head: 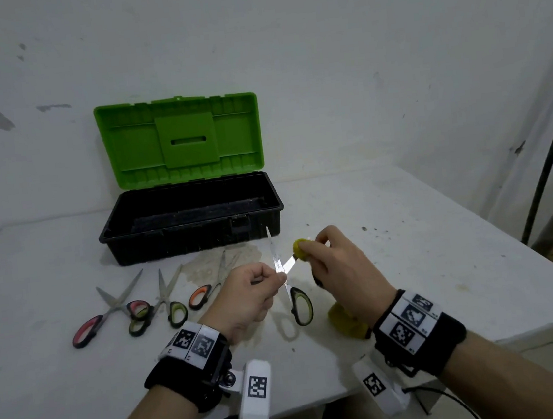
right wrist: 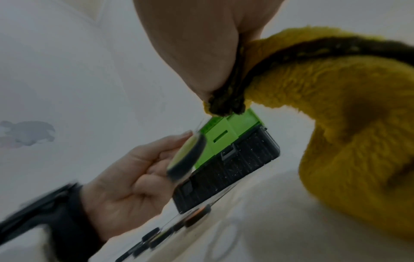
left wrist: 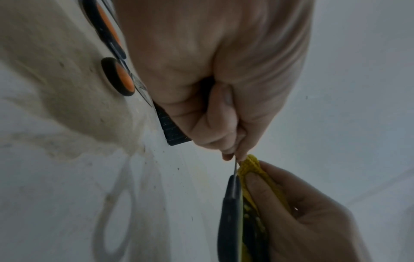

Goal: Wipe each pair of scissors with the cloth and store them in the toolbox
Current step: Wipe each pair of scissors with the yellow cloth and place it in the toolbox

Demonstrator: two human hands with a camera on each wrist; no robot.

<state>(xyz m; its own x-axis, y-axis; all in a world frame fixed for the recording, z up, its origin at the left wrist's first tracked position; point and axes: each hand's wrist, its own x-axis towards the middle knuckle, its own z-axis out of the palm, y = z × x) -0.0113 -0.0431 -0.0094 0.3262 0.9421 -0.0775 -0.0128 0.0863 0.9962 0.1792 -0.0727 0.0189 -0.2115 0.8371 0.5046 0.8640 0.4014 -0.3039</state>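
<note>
My left hand pinches an opened pair of green-handled scissors near the pivot. One blade points up toward the toolbox and the handles hang down. My right hand grips a yellow cloth folded round the other blade, and the cloth's tail hangs to the table. In the left wrist view the left hand's fingertips pinch the thin blade beside the cloth. The right wrist view shows the cloth close up. The toolbox stands open behind, black base, green lid upright.
Three more pairs lie on the white table left of my hands: pink-handled, green-handled and orange-handled. A pale stain spreads in front of the toolbox. The table's right edge drops away near a dark pole.
</note>
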